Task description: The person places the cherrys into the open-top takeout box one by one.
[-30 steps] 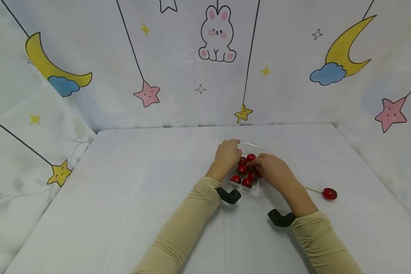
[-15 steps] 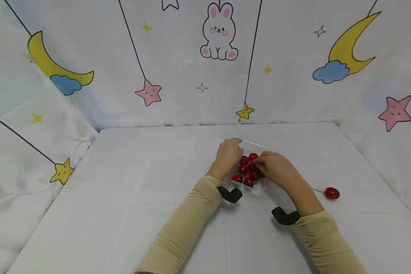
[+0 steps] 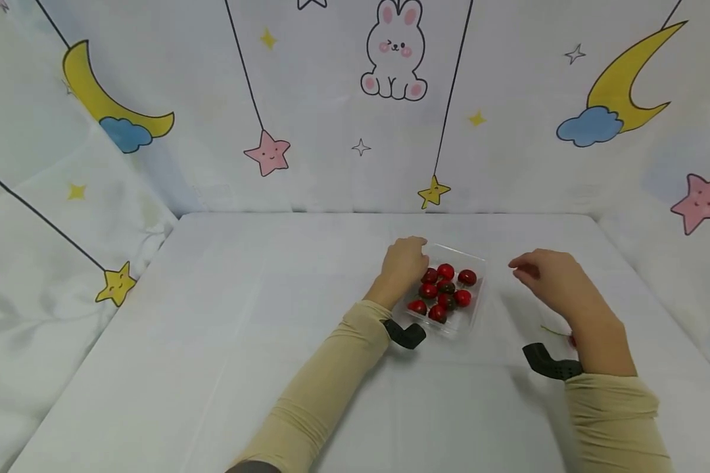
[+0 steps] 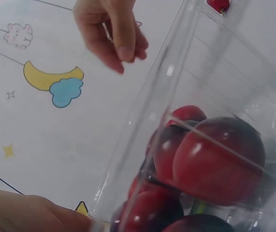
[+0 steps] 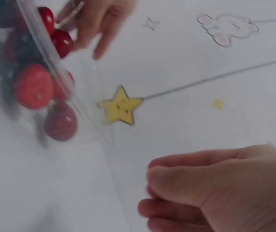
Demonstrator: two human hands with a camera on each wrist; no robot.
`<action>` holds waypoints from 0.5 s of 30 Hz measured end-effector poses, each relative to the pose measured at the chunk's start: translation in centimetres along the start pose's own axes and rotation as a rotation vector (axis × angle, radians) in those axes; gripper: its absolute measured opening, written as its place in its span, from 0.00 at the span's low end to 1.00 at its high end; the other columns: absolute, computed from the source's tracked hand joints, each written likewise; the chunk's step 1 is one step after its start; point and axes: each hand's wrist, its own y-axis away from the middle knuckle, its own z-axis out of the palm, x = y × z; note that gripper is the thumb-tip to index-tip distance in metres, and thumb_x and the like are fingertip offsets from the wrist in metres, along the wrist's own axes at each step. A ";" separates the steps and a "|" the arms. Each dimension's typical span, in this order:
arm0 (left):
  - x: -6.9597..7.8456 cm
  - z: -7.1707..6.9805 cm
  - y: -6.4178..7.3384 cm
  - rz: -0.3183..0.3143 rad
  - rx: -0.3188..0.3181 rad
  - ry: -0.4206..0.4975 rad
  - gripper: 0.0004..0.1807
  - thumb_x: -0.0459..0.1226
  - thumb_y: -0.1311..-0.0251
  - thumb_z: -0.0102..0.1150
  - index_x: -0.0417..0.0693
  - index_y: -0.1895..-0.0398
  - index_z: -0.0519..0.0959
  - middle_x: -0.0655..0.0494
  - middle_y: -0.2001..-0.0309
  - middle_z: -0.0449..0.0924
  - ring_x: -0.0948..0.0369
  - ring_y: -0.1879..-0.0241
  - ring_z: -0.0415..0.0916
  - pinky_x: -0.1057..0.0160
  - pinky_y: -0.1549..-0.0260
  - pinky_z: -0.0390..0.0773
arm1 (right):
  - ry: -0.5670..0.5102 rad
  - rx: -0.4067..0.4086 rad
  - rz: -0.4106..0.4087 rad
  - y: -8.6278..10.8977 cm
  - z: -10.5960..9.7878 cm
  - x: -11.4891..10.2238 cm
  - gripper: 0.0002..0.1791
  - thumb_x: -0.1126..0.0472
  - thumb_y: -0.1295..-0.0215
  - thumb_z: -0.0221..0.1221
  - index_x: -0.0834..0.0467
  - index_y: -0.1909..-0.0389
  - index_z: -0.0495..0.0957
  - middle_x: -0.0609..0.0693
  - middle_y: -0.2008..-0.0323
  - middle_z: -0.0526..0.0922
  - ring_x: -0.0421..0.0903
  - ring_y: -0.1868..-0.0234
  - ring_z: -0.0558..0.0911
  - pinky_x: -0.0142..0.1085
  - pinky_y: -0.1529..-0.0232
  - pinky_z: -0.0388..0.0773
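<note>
A clear plastic box (image 3: 463,322) holding several dark red cherries (image 3: 467,277) stands on the white table. My left hand (image 3: 403,265) grips its left wall, fingers reaching over the rim; in the right wrist view its fingers (image 5: 90,24) show beyond the box wall. Off to the box's right, my right hand (image 3: 553,281) hovers over the table, fingers loosely bent and nothing between them. A loose cherry (image 3: 572,341) with a green stem lies on the table, mostly hidden behind my right wrist; the left wrist view shows it (image 4: 219,5) past the box.
Black curved mounts (image 3: 407,336) sit on both wrists. Behind the table's far edge hangs a white curtain (image 3: 319,85) printed with moons, stars and a rabbit; it also runs along both sides.
My right hand has lifted out of the box and moved right, leaving a cherry visible at the box's right side. The left hand stays on the box. The head view has shifted slightly.
</note>
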 end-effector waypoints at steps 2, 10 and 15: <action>0.2 0.0 0.0 0.006 -0.005 -0.006 0.21 0.39 0.35 0.51 0.52 0.38 0.74 0.56 0.44 0.80 0.62 0.70 0.74 0.70 0.81 0.69 | -0.005 -0.063 0.029 0.6 -0.6 1.1 0.14 0.62 0.36 0.57 0.65 0.53 0.80 0.62 0.60 0.83 0.60 0.57 0.80 0.55 0.56 0.76; 0.3 -0.2 0.0 -0.002 -0.007 -0.025 0.21 0.40 0.34 0.51 0.53 0.38 0.73 0.57 0.43 0.79 0.61 0.60 0.78 0.67 0.74 0.74 | -0.054 -0.437 0.124 2.0 -0.9 4.1 0.15 0.61 0.45 0.64 0.61 0.57 0.81 0.53 0.63 0.82 0.49 0.61 0.78 0.44 0.62 0.76; 0.2 -0.2 0.1 -0.003 -0.010 -0.029 0.21 0.40 0.34 0.51 0.53 0.38 0.73 0.57 0.42 0.78 0.60 0.56 0.79 0.66 0.68 0.77 | -0.088 -0.514 0.207 2.1 -0.2 4.6 0.14 0.62 0.46 0.63 0.59 0.57 0.80 0.53 0.62 0.80 0.47 0.65 0.76 0.39 0.65 0.73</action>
